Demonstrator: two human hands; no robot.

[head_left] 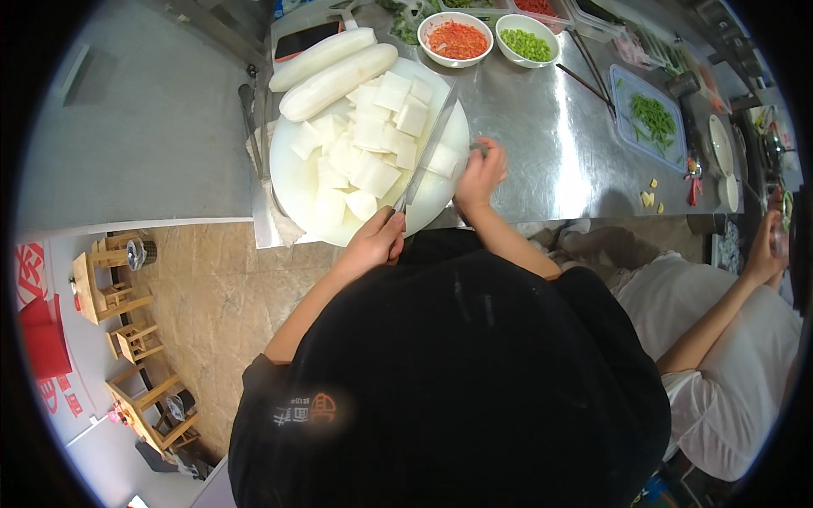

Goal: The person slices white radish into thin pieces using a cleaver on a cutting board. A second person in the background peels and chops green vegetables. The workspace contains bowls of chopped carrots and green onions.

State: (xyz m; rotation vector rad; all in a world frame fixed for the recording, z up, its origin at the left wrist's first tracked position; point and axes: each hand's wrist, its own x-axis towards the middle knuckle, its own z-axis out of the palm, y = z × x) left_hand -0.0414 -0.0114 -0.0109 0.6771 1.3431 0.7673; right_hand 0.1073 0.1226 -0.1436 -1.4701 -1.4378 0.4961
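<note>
Views: we have one — a head-worn fisheye, the left of a side-by-side pair, so nothing is shared with a second picture.
Position: we look from above our own dark-clad torso, which fills the lower middle.
Facing: steeply downward and forward, onto the steel desk (542, 144) and the round white cutting board (296, 182).
Nearness: we sit close — the board lies within arm's reach, and our hands come in from below.
Distortion: straight edges bend at the rim; a black border rings the frame.
Periphery: tiled floor (212, 288) on our left, a person in white (728, 364) on our right.
</note>
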